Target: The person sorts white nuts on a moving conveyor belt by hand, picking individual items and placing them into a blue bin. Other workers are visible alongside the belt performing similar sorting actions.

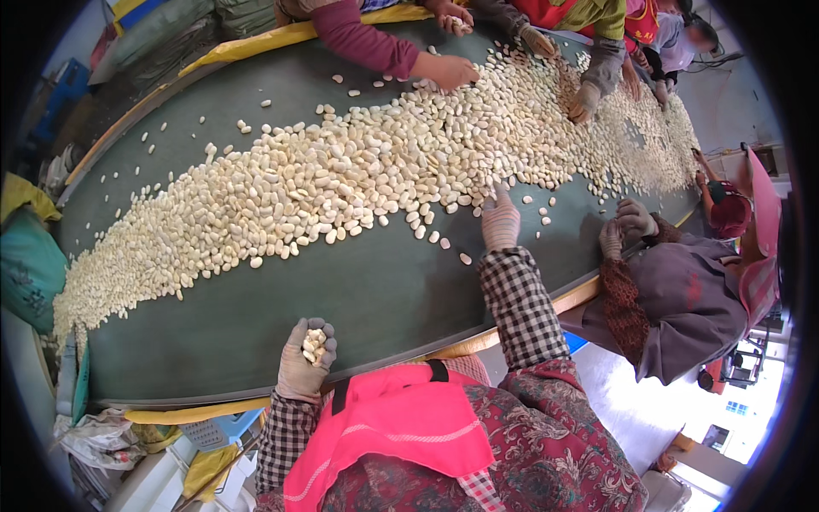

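Note:
My left hand [304,358], in a pale glove with grey fingertips, curls around several pale beans [313,345] above the near edge of the green conveyor belt [211,345]. My right hand [501,221], gloved too, reaches out to the near side of a long heap of white beans [358,173]. Its fingertips touch the heap, and whether a bean is pinched between them cannot be made out. A few loose beans [465,258] lie on the belt to the left of my right wrist. Black-and-white checked sleeve covers reach up both my forearms.
Across the belt, a co-worker's bare hand [448,72] touches the heap, and another's gloved hand [584,102] rests in it. To my right, a co-worker's gloved hands [624,227] meet over the belt. A green sack [29,269] stands at the left end. Yellow padding [198,409] lines the near edge.

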Demonstrator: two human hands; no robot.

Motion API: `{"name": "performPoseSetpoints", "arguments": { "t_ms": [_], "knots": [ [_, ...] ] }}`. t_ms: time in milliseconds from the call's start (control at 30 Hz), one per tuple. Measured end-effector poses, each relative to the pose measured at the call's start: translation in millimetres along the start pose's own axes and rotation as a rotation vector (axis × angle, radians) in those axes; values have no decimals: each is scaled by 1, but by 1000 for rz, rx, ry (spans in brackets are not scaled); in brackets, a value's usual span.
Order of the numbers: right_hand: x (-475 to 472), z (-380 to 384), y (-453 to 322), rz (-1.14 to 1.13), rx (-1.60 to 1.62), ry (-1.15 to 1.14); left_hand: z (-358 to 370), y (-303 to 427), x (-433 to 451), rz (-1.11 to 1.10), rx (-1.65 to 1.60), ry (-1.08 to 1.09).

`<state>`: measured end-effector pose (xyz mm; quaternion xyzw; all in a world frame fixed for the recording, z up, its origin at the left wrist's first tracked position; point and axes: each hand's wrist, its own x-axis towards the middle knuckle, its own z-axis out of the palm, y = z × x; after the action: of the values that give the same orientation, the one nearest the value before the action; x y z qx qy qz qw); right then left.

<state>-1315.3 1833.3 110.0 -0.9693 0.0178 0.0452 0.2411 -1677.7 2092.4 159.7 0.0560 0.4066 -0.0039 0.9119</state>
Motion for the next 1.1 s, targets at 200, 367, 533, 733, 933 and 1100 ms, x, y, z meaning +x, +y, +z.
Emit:
{"name": "performPoseSetpoints", "arguments": {
  "t_ms": [200, 367, 533, 733, 933, 1100],
  "knots": [
    [-2, 11, -1, -233, 162, -198, 3, -10, -12, 50, 73, 71],
    [-1, 13, -4, -235, 394, -175, 8, -8, -22, 55, 35, 89],
    [72, -15, 22, -32, 407, 129, 4, -6, -34, 106, 57, 114],
    [139, -32, 29, -17, -26, 121, 3, 4, -35, 80, 68, 179],
    [156, -24, 10, 48, -290, -26, -4, 20, -36, 79, 94, 192],
    [154, -17, 20, 48, -268, 20, -15, 31, -37, 57, 38, 144]
  ]
}}
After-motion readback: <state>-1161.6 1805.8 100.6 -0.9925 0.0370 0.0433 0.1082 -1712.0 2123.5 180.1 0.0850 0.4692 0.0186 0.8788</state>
